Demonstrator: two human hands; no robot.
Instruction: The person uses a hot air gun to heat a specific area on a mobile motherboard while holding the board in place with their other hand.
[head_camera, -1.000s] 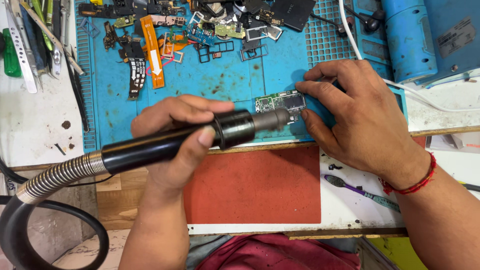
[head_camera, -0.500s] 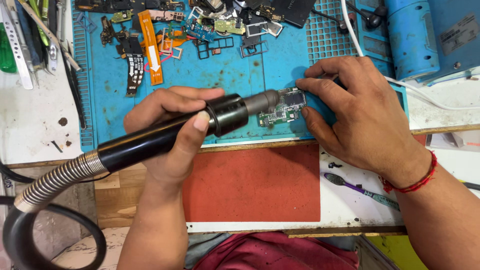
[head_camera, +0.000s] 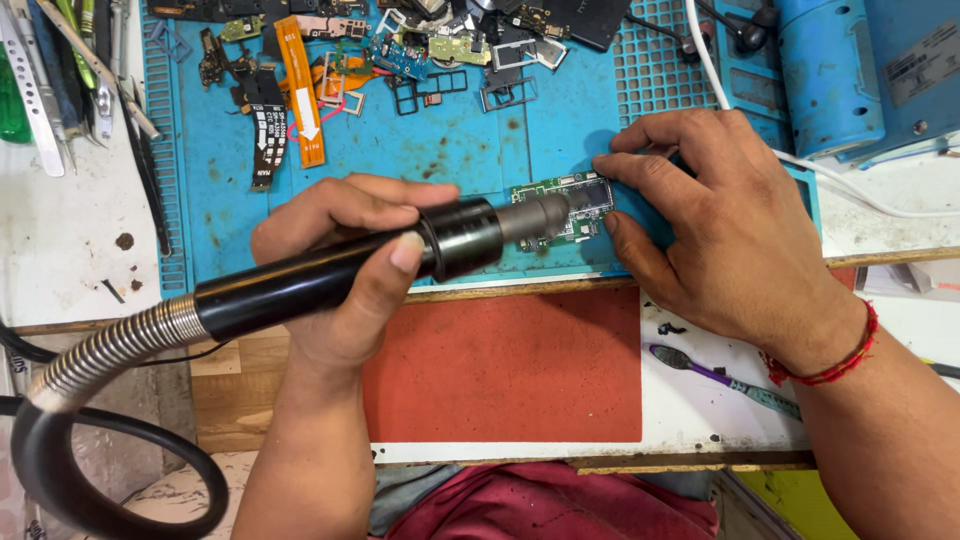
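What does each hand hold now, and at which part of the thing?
The left hand grips the black hot-air wand around its handle, behind the nozzle. The right hand pins the small green circuit board at its right edge with its fingertips.

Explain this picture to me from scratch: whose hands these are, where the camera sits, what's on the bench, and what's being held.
The camera is worn on a person's head and looks down at their own two bare hands over a bench. The left hand grips a black hot-air wand on a ribbed metal hose, its nozzle over a small green circuit board. The right hand steadies that board with its fingertips. The board lies on a blue mat, with loose phone parts along the far edge. Nearer are a red pad and a purple toothbrush.
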